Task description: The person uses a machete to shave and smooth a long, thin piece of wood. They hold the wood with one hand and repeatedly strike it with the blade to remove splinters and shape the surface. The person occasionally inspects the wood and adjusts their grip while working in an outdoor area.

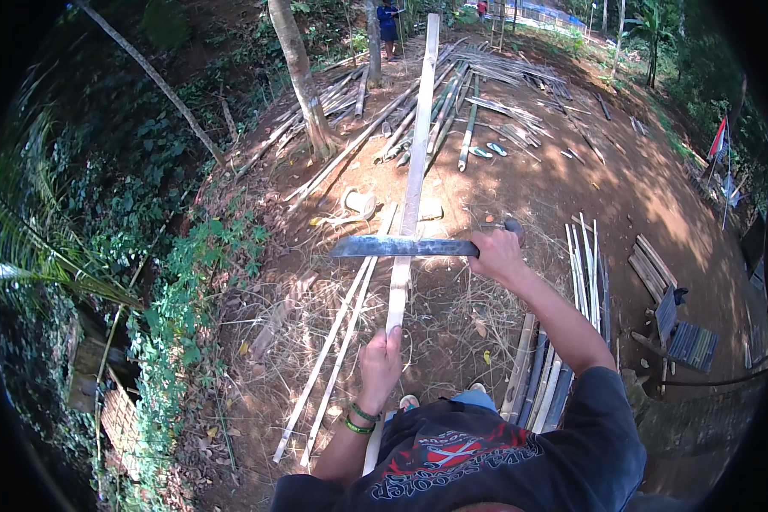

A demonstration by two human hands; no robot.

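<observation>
We observe the left hand (380, 367) clenched around the near part of a long pale strip (417, 162), which points toward the far side. The right hand (497, 253) grasps a machete (367, 247), set crosswise over the strip. Left of it, 2 slats (325, 354) lie on the ground (606, 196).

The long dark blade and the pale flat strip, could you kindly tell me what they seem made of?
Long dark blade: probably steel, dull, its surface patchy grey. Pale flat strip: bamboo or wood, apparently unvarnished, its face pale, seemingly matte.
</observation>
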